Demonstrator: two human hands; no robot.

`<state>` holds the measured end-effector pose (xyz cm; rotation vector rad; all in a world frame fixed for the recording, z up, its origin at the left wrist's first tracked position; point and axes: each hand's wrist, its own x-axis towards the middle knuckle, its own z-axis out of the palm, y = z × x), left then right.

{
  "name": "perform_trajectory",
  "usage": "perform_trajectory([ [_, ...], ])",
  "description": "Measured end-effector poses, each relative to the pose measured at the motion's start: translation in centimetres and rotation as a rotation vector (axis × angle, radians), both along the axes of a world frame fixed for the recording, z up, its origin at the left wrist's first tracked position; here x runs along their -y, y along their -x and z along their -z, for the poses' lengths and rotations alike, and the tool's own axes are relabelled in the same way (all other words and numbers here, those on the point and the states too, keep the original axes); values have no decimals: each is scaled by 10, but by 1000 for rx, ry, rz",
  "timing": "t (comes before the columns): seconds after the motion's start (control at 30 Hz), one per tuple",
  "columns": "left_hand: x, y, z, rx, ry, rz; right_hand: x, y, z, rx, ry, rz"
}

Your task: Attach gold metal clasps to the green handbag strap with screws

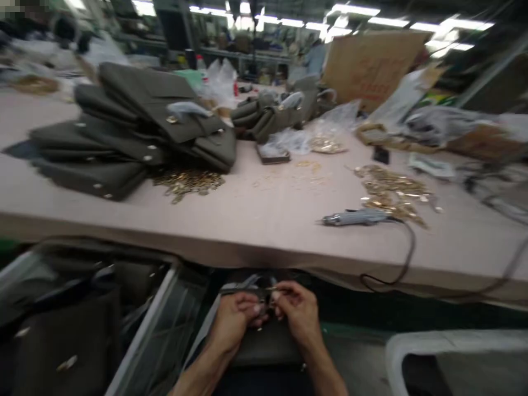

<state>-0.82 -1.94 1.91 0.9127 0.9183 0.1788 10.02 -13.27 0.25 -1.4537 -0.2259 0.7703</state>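
Observation:
A dark grey bag [268, 346] lies on my lap, below the front edge of the table. Both hands meet over its upper part, close together. My left hand [237, 316] is closed, with its fingertips pinched at a dark strap or handle part of the bag. My right hand [297, 309] is closed too, thumb and forefinger pinched on a small piece that looks like gold-coloured metal. Blur and the fingers hide its exact shape.
Stacked dark grey bags [136, 115] and gold metal fittings [187, 182] are on the table [256, 220]. An electric screwdriver [355, 218] with a cord lies near more fittings [388, 190]. A crate [152, 324] of bags stands left, a white bin [396, 352] right.

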Motion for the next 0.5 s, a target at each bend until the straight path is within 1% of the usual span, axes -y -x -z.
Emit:
perform_trajectory([
  [0.03, -4, 9, 4, -33, -8, -38, -4, 0, 4, -26, -23, -31],
  [0.07, -7, 13, 8, -48, -11, -58, -6, -2, 6, -45, -38, -42],
  [0.17, -7, 9, 16, -39, -15, -60, -10, -5, 4, -68, -44, -100],
  [0.3, -6, 6, 18, -12, -25, -37, -18, 1, -3, -59, 2, -177],
  [0.5, -9, 13, 25, 18, -12, -20, -23, 5, 5, -69, 69, -229],
])
